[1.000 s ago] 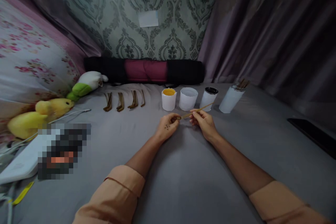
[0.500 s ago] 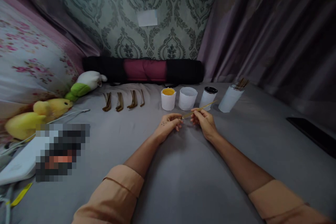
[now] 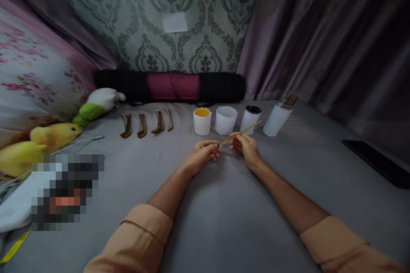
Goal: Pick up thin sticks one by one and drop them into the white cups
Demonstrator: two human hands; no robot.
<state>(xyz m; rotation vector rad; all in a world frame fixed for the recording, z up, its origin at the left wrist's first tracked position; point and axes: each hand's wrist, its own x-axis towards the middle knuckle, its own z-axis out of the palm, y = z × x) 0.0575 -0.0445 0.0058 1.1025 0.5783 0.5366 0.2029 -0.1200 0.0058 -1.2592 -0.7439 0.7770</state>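
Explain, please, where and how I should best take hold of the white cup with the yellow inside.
Probably around the outer wall of the white cup, coming from the left side. It stands upright with an open top, shows no handle, and the second white cup stands close on its right. To its left, grey cloth separates it from a bent stick.

Legible text and signs: none can be read.
The white card (image 3: 174, 22) on the wall (image 3: 208, 17) above the black-and-maroon roll (image 3: 173, 86) bears no decipherable lettering; in front of the roll, to its left, pixelation hides one item (image 3: 65, 196), and the yellow tag (image 3: 14, 248) is unreadable.
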